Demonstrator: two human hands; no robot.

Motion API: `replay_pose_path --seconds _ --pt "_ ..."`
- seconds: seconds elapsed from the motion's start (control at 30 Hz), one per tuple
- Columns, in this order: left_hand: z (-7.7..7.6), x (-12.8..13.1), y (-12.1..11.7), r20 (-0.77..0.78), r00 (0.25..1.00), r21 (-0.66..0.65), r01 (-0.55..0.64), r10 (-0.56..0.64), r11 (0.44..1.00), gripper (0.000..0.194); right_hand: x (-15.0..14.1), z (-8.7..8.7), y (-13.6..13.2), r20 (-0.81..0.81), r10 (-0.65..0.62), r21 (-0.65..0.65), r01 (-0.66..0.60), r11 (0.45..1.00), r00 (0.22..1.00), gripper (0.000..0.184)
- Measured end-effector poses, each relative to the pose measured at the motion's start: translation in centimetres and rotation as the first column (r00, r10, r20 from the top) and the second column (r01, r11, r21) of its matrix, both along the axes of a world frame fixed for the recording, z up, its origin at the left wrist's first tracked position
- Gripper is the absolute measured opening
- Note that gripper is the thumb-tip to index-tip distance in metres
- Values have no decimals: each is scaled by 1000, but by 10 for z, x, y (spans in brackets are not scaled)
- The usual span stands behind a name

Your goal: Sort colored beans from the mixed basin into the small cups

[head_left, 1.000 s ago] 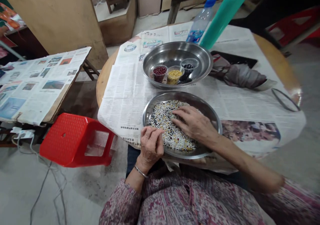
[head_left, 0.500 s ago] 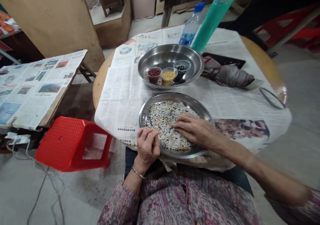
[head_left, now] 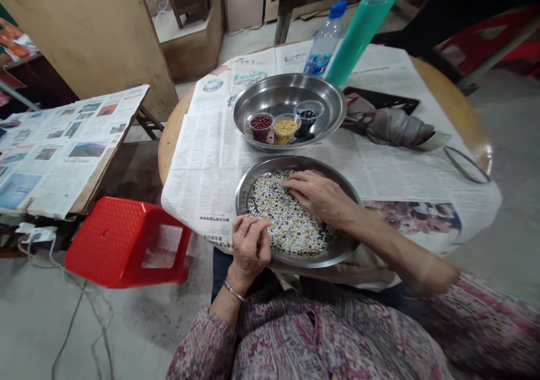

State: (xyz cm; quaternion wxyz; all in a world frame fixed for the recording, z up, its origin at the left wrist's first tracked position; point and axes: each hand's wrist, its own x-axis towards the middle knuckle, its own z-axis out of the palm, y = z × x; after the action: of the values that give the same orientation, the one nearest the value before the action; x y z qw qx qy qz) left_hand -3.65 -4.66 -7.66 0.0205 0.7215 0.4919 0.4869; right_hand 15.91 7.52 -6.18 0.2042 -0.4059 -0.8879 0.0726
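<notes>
A steel pan (head_left: 248,184) full of mixed grains and beans (head_left: 278,217) sits at the near edge of the round table. My right hand (head_left: 318,194) lies flat on the grain heap, fingers spread and pointing left. My left hand (head_left: 251,245) is curled at the pan's near-left rim, its fingertips bunched at the rim; whether they hold anything I cannot see. Behind it a second steel pan (head_left: 333,116) holds three small cups: red beans (head_left: 261,124), yellow grains (head_left: 286,128) and black beans (head_left: 307,114).
Newspaper (head_left: 211,155) covers the table. A water bottle (head_left: 323,45) and a teal cylinder (head_left: 363,26) stand at the back. A folded grey umbrella (head_left: 390,126) and a wire ring (head_left: 466,163) lie to the right. A red stool (head_left: 122,239) stands left.
My right hand has slid up and to the left across the grains, toward the far side of the pan. My left hand stays at the rim.
</notes>
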Motion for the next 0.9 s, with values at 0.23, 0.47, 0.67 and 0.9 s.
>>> replay_pose_path --seconds 0.23,0.47,0.67,0.9 --pt "1 1 0 30 999 8 11 -12 1000 20 4 -4 0 -49 -62 -68 59 996 997 26" --pt "0 1 1 27 1000 23 9 -10 1000 19 9 9 -15 -411 -421 -525 167 835 809 18" --pt "1 0 1 17 1000 12 12 -12 1000 18 4 19 -20 -477 -770 -879 -229 419 424 17" --pt "0 0 0 7 1000 -3 10 -10 1000 19 3 15 -20 -417 -840 -891 -340 302 346 11"
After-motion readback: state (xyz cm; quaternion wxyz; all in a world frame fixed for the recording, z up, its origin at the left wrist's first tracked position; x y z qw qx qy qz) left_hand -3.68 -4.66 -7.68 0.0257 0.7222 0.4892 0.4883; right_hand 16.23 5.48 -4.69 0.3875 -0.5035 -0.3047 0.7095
